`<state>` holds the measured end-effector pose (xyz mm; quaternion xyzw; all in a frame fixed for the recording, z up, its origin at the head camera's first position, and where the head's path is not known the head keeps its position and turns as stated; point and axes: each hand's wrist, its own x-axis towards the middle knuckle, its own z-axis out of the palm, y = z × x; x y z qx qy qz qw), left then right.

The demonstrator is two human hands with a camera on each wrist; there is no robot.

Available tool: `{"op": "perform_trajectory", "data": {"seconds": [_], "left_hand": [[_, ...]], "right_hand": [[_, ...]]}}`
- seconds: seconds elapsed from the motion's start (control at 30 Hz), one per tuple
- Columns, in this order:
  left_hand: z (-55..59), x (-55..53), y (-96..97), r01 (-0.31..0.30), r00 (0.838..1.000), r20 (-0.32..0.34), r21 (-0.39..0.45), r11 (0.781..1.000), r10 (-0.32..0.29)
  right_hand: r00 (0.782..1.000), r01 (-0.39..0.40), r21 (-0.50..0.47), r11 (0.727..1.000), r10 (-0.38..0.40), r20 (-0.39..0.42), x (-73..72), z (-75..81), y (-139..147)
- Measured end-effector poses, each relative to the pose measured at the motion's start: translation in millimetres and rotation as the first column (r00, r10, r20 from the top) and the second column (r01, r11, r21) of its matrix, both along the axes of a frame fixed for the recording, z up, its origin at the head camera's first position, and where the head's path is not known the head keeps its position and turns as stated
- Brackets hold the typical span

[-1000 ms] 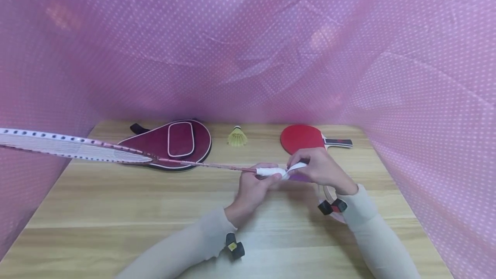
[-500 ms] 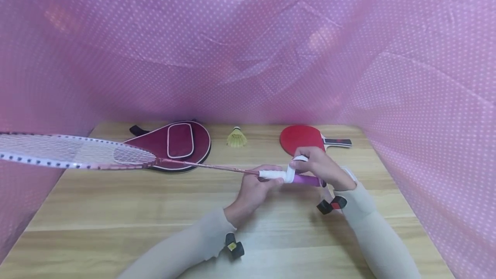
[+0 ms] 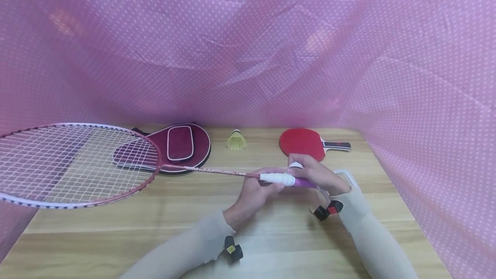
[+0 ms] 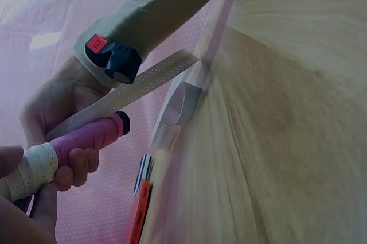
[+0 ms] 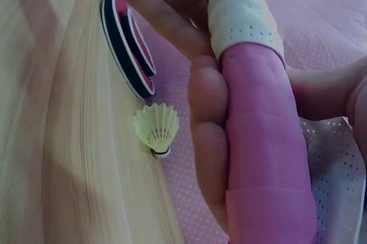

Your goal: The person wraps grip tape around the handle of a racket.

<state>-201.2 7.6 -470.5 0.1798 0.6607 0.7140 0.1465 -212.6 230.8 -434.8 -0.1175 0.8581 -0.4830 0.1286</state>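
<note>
A badminton racket (image 3: 221, 172) extends leftward over the table, its strung head tilted to face me. My left hand (image 3: 252, 197) grips the upper handle, thumb on the white perforated grip tape (image 3: 277, 178) wound there. Below the wound part the handle is purple-pink (image 5: 261, 135), with a dark end cap (image 4: 123, 123). My right hand (image 3: 319, 178) pinches the tape at the edge of the winding, its fingers curled against the purple handle in the left wrist view. From that hand the loose tape (image 4: 132, 90) trails down in a long strip towards the table.
Along the table's back lie a maroon paddle case (image 3: 180, 143), a yellow shuttlecock (image 3: 236, 141) and a red table tennis bat (image 3: 302, 142). The racket head overlaps the case in the head view. Pink dotted cloth (image 3: 248, 55) walls the back and sides.
The racket has rolled in my left hand, from nearly edge-on to showing its string face. My right hand has brought the tape round the handle, and the raised loop now lies closer to it.
</note>
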Motion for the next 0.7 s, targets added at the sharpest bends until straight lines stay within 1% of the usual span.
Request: {"op": "perform_trajectory", "data": {"seconds": [0.1,0.2,0.3,0.4,0.57,0.63,0.7], "left_hand": [[1.4,-11.1,-4.4,-0.001,1.000,-0.020,0.013,1.000,0.001],[1.2,-21.6,-8.7,-0.006,1.000,-0.004,0.005,1.000,0.006],[-1.4,-21.5,-7.6,-0.033,0.999,0.025,-0.021,0.999,0.033],[-0.9,-20.6,-6.9,-0.067,0.997,0.039,-0.057,0.996,0.069],[4.9,-19.0,-8.2,-0.122,0.991,0.032,-0.124,0.985,0.127],[7.1,-19.2,-9.0,-0.136,0.989,0.033,-0.139,0.981,0.142],[8.1,-20.1,-9.7,-0.152,0.986,0.040,-0.153,0.976,0.160]], "right_hand": [[0.998,0.062,-0.022,0.998,-0.062,0.003,-4.8,1.5,-6.9],[0.994,0.110,-0.028,0.993,-0.111,-0.019,-9.3,4.3,-14.6],[0.988,0.144,-0.017,0.989,-0.144,-0.059,-8.5,5.5,-17.2],[0.979,0.187,-0.020,0.982,-0.188,-0.085,-7.6,6.4,-20.0],[0.967,0.242,-0.062,0.968,-0.246,-0.072,-5.6,5.9,-24.6],[0.967,0.238,-0.061,0.969,-0.243,-0.081,-4.9,6.1,-26.2],[0.969,0.219,-0.043,0.975,-0.223,-0.107,-4.7,6.3,-27.5]]}}
